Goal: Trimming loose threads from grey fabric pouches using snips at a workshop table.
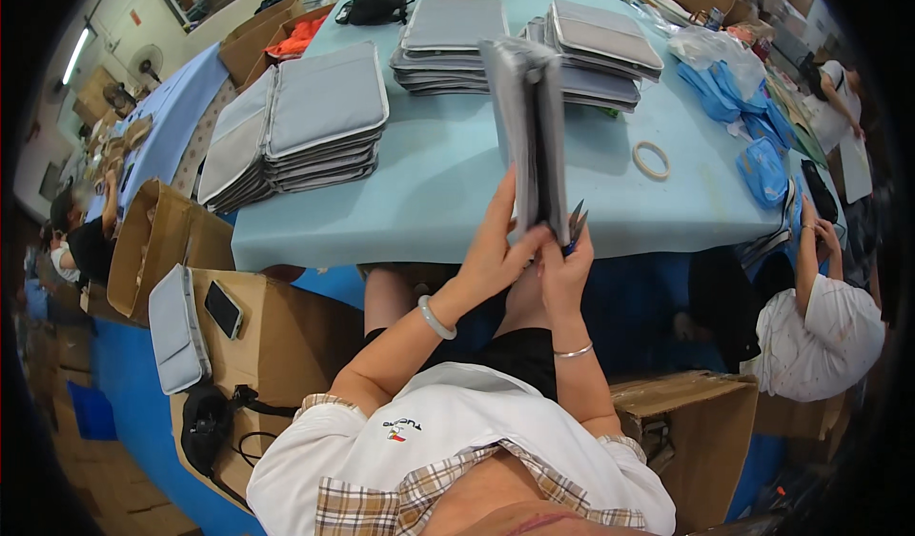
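Observation:
My left hand [494, 255] is closed around the lower left side of a grey fabric sleeve [527, 145], which stands upright on its end above the table's near edge. The sleeve's narrow side faces me, with a dark gap running between its padded layers. Close against its bottom corner, my right hand [566, 274] grips small scissors [575, 228] with dark blades and blue handles, points up. The fingers of both hands meet at that corner. Behind the sleeve lie stacks of similar grey sleeves, a middle stack [453, 26] and a right stack [605, 40].
Another stack [324, 107] of grey sleeves fills the table's left. A tape roll [651, 160] and blue plastic bags [753, 107] lie right. Beside me, a carton [276, 331] carries a phone [223, 309], a sleeve and a black bag. A person [820, 336] sits at right.

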A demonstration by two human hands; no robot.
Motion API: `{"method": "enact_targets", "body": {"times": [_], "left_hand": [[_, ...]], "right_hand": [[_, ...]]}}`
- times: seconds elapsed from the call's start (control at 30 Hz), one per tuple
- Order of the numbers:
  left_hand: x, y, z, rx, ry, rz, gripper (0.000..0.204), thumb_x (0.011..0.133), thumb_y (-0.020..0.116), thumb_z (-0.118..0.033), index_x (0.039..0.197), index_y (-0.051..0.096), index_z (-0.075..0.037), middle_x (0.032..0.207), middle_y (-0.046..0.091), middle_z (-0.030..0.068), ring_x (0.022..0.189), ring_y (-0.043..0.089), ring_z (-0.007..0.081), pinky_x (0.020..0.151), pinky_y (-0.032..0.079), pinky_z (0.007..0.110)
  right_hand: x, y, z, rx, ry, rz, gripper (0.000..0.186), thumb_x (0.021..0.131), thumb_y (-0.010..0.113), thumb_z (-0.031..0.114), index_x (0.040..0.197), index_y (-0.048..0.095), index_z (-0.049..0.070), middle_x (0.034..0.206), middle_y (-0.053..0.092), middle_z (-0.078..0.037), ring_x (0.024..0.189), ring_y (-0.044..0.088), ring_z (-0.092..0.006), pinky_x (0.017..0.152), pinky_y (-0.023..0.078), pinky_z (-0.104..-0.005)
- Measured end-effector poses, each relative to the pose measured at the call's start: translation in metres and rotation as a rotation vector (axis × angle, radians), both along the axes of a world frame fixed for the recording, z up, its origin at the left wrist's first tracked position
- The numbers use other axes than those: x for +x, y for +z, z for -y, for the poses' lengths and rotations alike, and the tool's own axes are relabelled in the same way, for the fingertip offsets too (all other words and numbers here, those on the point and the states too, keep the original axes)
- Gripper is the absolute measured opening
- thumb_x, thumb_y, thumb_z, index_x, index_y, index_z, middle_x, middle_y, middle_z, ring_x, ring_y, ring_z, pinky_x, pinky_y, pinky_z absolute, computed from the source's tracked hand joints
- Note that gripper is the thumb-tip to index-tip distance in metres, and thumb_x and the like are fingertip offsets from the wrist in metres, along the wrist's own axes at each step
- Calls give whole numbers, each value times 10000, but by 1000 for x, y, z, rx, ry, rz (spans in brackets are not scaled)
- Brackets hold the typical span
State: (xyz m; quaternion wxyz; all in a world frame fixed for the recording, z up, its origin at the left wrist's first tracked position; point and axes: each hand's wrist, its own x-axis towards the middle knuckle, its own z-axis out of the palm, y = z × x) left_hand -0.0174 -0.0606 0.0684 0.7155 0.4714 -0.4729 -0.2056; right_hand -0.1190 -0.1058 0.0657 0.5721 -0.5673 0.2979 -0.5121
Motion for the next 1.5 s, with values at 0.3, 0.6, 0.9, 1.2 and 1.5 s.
{"method": "enact_targets", "body": {"times": [0.3,0.6,0.9,1.2,1.5], "left_hand": [[123,72,-36,203,192,291,256,985,514,-128,1183,571,24,954,644,130,877,694,235,689,568,287],[136,65,-65,-181,453,1031,346,810,534,88,1112,644,-40,1178,660,127,1184,579,344,987,468,405],[138,-36,-112,386,159,1050,490,684,608,131,1132,648,-63,1247,620,69,1256,515,301,1007,469,399],[129,-7,-114,507,171,1131,411,743,705,-38,1146,651,-95,1257,611,43,1225,532,281,976,472,366],[88,21,5,362,7,733,300,870,662,-191,1148,640,-81,1039,661,102,953,612,275,850,472,380]], "right_hand": [[-91,60,95,-123,-457,392,213,819,680,-23,1009,588,5,602,521,-11,426,410,-72,386,290,-219],[-153,35,120,-254,-480,362,241,904,599,60,1138,643,28,706,597,-42,534,434,-35,467,255,-156],[-145,-65,87,188,-247,-217,270,904,584,-5,1145,677,75,787,649,9,561,526,-20,447,244,-166],[-150,-68,86,231,-221,-186,356,866,522,-73,1162,668,61,826,658,3,581,551,-34,442,252,-168],[-138,-54,85,208,-275,-279,386,883,478,-68,1198,652,71,849,655,-2,573,536,-22,439,276,-144]]}}
